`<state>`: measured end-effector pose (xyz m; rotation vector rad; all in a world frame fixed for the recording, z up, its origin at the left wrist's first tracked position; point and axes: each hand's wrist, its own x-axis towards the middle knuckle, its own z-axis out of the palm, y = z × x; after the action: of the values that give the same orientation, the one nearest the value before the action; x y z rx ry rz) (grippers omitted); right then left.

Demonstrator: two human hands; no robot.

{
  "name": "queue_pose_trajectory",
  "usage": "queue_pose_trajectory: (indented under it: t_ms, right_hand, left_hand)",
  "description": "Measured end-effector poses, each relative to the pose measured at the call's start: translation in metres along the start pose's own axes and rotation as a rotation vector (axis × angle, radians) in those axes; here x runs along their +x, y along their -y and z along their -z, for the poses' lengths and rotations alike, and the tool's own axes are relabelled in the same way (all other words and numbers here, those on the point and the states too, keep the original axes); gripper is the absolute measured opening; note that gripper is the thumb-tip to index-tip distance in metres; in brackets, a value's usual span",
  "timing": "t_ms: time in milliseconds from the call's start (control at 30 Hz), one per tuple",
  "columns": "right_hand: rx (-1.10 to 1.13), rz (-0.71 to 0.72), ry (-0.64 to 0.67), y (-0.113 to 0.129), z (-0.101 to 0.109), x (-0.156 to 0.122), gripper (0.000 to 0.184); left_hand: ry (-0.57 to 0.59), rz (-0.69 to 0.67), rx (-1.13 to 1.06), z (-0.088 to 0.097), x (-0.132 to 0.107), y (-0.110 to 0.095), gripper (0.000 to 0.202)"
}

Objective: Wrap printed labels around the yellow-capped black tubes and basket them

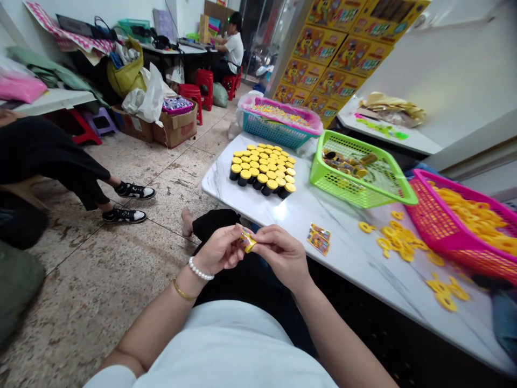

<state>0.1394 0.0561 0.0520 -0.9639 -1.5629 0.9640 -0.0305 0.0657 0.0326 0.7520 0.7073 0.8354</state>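
My left hand (220,249) and my right hand (280,253) meet over my lap, both pinched on a small yellow jar with a printed label (247,241). A pearl bracelet and a gold bangle circle my left wrist. To the right, on the white marble table (343,253), lie a few small printed stickers (319,238). Farther back stands a block of several black jars with yellow lids (264,168). Loose yellow rings (404,242) are scattered near the table's right part.
A green basket (361,170) holds a few labelled jars. A pink basket (456,226) is full of yellow rings, and a blue-and-pink basket (278,123) holds small beads. Another person's legs in black sneakers (125,202) stretch across the floor at left. Someone sits far back.
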Motion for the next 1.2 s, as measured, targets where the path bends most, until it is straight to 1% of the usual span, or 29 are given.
queue_pose_trajectory:
  t_ms: [33,100,167,233,300,333,367,400,433,500,533,567,600,633,667,700,733,767,800,833,900,933,1000,1033,1100,1133,1200]
  right_hand:
    - [0.009,0.032,-0.044,-0.002,-0.001,0.0,0.007]
    - [0.037,0.042,-0.088,-0.006,-0.005,-0.002,0.008]
    - [0.056,0.009,-0.058,-0.007,-0.01,-0.007,0.016]
    - [0.025,-0.015,0.003,-0.004,-0.011,-0.013,0.023]
    - [-0.084,0.001,0.035,0.0,-0.004,-0.011,0.021]
    - [-0.168,0.025,0.019,0.002,0.005,-0.004,0.017]
    - [-0.257,0.052,-0.033,0.005,0.018,0.007,0.014]
    - [-0.348,0.078,-0.111,0.007,0.035,0.023,0.014]
    - [-0.432,0.104,-0.232,0.009,0.057,0.043,0.014]
    - [-0.5,0.111,-0.505,0.013,0.106,0.084,0.027]
    - [-0.523,0.102,-0.593,0.015,0.13,0.1,0.035]
    - [-0.574,0.052,-0.634,0.016,0.151,0.111,0.044]
    - [-0.661,-0.021,-0.633,0.017,0.166,0.116,0.046]
    - [-0.75,-0.065,-0.591,0.017,0.175,0.113,0.04]
    - [-0.831,-0.086,-0.512,0.016,0.178,0.103,0.031]
    - [-0.89,-0.083,-0.414,0.013,0.176,0.088,0.024]
    - [-0.92,-0.074,-0.302,0.01,0.171,0.068,0.021]
    - [-0.921,-0.076,-0.219,0.007,0.164,0.047,0.021]
    - [-0.916,-0.095,-0.172,0.003,0.156,0.025,0.021]
    - [-0.904,-0.116,-0.153,-0.002,0.15,0.006,0.022]
    - [-0.869,-0.159,-0.201,-0.01,0.142,-0.022,0.023]
    - [-0.854,-0.173,-0.242,-0.014,0.141,-0.029,0.024]
    - [-0.849,-0.168,-0.309,-0.02,0.141,-0.033,0.026]
    - [-0.862,-0.142,-0.328,-0.021,0.14,-0.03,0.026]
    - [-0.89,-0.038,-0.373,-0.018,0.134,-0.023,0.025]
    - [-0.889,0.032,-0.407,-0.014,0.126,-0.019,0.022]
    - [-0.853,0.178,-0.477,-0.004,0.102,-0.015,0.015]
  left_hand:
    - [0.018,0.018,-0.06,-0.001,0.0,0.0,0.061]
    - [-0.003,0.024,-0.131,-0.003,0.001,0.002,0.059]
    - [-0.047,0.019,-0.147,-0.006,0.001,0.005,0.056]
    - [-0.053,0.02,-0.153,-0.008,0.0,0.008,0.055]
    - [-0.033,0.024,-0.183,-0.011,-0.002,0.01,0.056]
    - [-0.02,0.027,-0.205,-0.012,-0.003,0.01,0.059]
    - [-0.011,0.031,-0.226,-0.013,-0.004,0.011,0.063]
    - [-0.005,0.036,-0.241,-0.014,-0.005,0.01,0.067]
    - [-0.007,0.04,-0.249,-0.014,-0.005,0.01,0.07]
    - [-0.02,0.047,-0.244,-0.014,-0.005,0.009,0.071]
    - [-0.034,0.045,-0.237,-0.013,-0.004,0.008,0.069]
    - [-0.048,0.043,-0.229,-0.012,-0.002,0.007,0.066]
    - [-0.06,0.041,-0.224,-0.011,-0.001,0.007,0.063]
    - [-0.069,0.041,-0.219,-0.009,0.001,0.007,0.061]
    - [-0.078,0.044,-0.216,-0.007,0.002,0.007,0.058]
    - [-0.088,0.047,-0.216,-0.005,0.004,0.007,0.056]
    - [-0.1,0.05,-0.218,-0.004,0.005,0.007,0.054]
    - [-0.113,0.051,-0.222,-0.002,0.006,0.008,0.052]
    - [-0.127,0.049,-0.228,-0.001,0.007,0.009,0.051]
    - [-0.138,0.048,-0.234,-0.001,0.008,0.011,0.049]
    - [-0.142,0.051,-0.236,-0.002,0.009,0.014,0.048]
    - [-0.137,0.055,-0.228,-0.004,0.01,0.015,0.047]
    - [-0.119,0.066,-0.2,-0.01,0.008,0.019,0.047]
    - [-0.111,0.071,-0.183,-0.014,0.007,0.021,0.046]
    - [-0.109,0.08,-0.152,-0.023,0.003,0.024,0.046]
    - [-0.114,0.078,-0.137,-0.028,0.001,0.025,0.045]
    - [-0.138,0.032,-0.112,-0.035,-0.004,0.026,0.044]
